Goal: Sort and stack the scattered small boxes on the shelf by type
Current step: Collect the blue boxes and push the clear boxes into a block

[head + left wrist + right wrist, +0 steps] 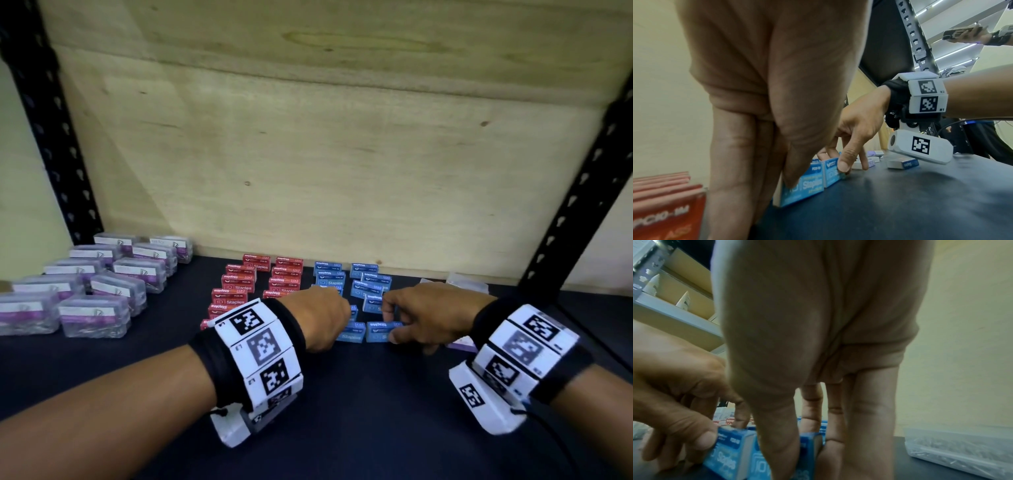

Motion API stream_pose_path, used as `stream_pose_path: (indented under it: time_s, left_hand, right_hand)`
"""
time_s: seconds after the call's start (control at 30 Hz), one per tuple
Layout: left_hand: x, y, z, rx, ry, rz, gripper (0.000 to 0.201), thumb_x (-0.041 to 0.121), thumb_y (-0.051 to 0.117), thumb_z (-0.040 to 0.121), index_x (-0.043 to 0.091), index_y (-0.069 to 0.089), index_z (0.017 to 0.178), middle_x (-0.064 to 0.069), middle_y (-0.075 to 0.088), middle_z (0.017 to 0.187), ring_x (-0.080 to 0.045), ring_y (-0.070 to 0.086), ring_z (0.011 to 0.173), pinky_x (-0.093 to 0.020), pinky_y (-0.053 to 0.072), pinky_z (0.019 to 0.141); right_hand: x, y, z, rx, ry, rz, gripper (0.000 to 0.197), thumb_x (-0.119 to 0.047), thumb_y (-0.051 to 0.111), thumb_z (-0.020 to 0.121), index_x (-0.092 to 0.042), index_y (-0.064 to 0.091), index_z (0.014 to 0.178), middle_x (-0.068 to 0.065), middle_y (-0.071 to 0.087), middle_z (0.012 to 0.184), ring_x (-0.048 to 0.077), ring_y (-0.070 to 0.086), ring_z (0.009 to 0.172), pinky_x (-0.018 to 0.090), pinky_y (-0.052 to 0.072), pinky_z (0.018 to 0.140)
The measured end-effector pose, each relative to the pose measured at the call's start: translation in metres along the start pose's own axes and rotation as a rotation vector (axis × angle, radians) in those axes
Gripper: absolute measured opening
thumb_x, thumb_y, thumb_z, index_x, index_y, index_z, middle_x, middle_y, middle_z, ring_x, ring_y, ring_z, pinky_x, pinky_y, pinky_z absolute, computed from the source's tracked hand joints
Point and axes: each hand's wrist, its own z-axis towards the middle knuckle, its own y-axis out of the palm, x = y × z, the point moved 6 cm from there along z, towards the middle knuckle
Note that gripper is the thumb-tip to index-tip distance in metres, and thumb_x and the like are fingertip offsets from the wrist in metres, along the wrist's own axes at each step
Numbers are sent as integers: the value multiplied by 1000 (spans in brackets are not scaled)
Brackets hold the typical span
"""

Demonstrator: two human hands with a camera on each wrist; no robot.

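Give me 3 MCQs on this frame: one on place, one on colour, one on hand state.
1. Where do the clear plastic boxes with purple labels sit?
A. left of the red boxes
B. on top of the blue boxes
C. between red and blue

2. What colour are the two front staple boxes the hands are on?
A. red
B. blue
C. purple

3. What is the right hand doing?
A. resting flat on the shelf
B. pinching a staple box
C. hanging free in the air

Key: 1 A, they are grouped at far left, beside the red boxes. 2 B, the left front box and the right front box are both blue. 3 B, thumb and fingers close on the right front box; the left hand grips its neighbour.
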Motion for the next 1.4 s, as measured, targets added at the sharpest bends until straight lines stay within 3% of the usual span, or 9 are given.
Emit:
stream_pose_path:
  time_s: [0.33, 0.47, 0.57, 0.73, 0.83, 0.9, 1.1, 1.27, 1.4]
  left_hand:
    - [-4, -1, -8, -33, -63, -100, 28, 18, 49, 101, 7, 49, 126, -10, 57, 119, -27, 60, 105, -28, 41, 69]
    - [-1, -2, -12, -56, -86, -123, 46, 28, 51, 100, 7, 38, 139, -12, 53, 128, -30, 56, 114, -30, 40, 73]
    - [1, -2, -16, -66, -86, -160, 62, 34, 56, 98, 6, 28, 146, -13, 52, 131, -31, 55, 117, -31, 43, 80]
    - [-5, -1, -26, -95, -90, -227, 78, 42, 62, 93, 11, 17, 148, -11, 55, 128, -30, 57, 114, -35, 46, 87]
    - [-8, -9, -31, -50, -104, -220, 73, 39, 64, 92, 12, 21, 145, -11, 57, 122, -29, 58, 109, -35, 46, 82]
    - [-9, -17, -32, -15, -108, -204, 67, 39, 63, 92, 12, 27, 142, -10, 57, 122, -29, 58, 109, -33, 44, 80]
    - [9, -40, -14, 63, -22, -110, 44, 51, 56, 92, 22, 49, 125, -2, 59, 118, -26, 57, 107, -36, 46, 82]
    - [25, -53, 20, 51, 38, -26, 42, 54, 53, 92, 28, 53, 124, 2, 59, 116, -23, 57, 102, -34, 40, 77]
    - [33, -66, 48, 63, 68, -24, 36, 54, 54, 92, 30, 57, 119, 2, 59, 113, -19, 51, 87, -32, 37, 71]
  right_hand:
    - [7, 0, -1, 23, 21, 39, 22, -44, 65, 91, -31, 52, 103, -9, 63, 90, 11, 74, 64, 23, 49, 66]
    - [10, 1, 0, 13, 34, 76, 33, -46, 74, 83, -31, 51, 103, -9, 61, 87, 12, 74, 65, 29, 57, 73]
    - [15, 0, 0, -1, 27, 109, 40, -45, 76, 81, -30, 49, 106, -8, 65, 85, 11, 71, 66, 27, 52, 67]
    - [31, -14, -13, 54, 2, 170, 42, -44, 76, 81, -33, 51, 112, -5, 70, 91, 5, 62, 69, 22, 46, 70]
    - [51, -31, -25, 130, 17, 173, 32, -43, 74, 84, -32, 57, 108, -8, 69, 90, -3, 59, 58, 15, 42, 59]
    - [68, -40, -31, 164, 49, 170, 25, -42, 72, 85, -33, 59, 104, -8, 70, 89, -3, 59, 57, 17, 43, 60]
    - [113, -44, -41, 217, 172, 99, 16, -40, 69, 88, -34, 60, 100, -11, 67, 87, 5, 62, 74, 20, 44, 65]
    - [149, -40, -38, 236, 244, 65, 11, -36, 67, 89, -34, 59, 97, -13, 67, 90, 3, 62, 80, 23, 49, 76]
    - [170, -38, -41, 200, 288, 14, 12, -35, 66, 91, -31, 62, 102, -17, 61, 92, 0, 56, 81, 17, 41, 68]
